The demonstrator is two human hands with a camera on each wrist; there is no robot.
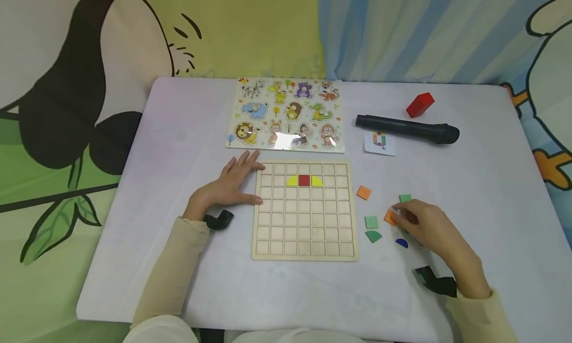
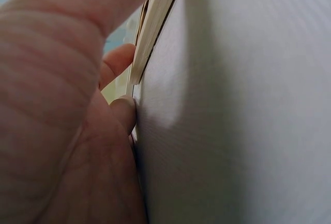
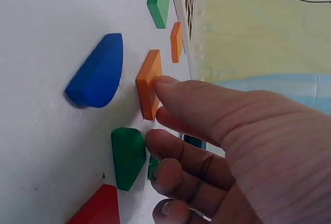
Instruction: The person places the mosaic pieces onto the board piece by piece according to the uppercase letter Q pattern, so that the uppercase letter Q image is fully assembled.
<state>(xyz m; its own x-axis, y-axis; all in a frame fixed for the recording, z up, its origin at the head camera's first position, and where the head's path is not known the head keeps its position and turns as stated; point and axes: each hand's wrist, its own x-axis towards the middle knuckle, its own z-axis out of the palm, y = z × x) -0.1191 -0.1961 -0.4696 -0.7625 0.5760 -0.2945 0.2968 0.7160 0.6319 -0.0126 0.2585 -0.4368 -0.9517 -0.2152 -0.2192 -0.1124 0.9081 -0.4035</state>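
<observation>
At the left edge of the wooden grid board (image 1: 306, 258), my left hand (image 1: 230, 184) lies spread, its thumb and a finger touching the frame. On the board's upper part sit a red square tile (image 1: 304, 180) with a yellow quarter-round tile (image 1: 292, 180) on its left and another yellow tile (image 1: 317, 180) on its right. My right hand (image 1: 424, 226) has its thumb and index fingertips on an orange square tile (image 3: 148, 87), which lies on the table. Near these fingers are a blue half-round tile (image 3: 98, 74) and a green tile (image 3: 128, 157); the palm hides part of the area.
Between board and right hand lie another orange tile (image 1: 364, 192), a green square (image 1: 371, 222) and a green quarter-round (image 1: 373, 236). Behind are an animal puzzle (image 1: 286, 112), a black microphone (image 1: 406, 128), a pattern card (image 1: 380, 144) and a red block (image 1: 420, 105).
</observation>
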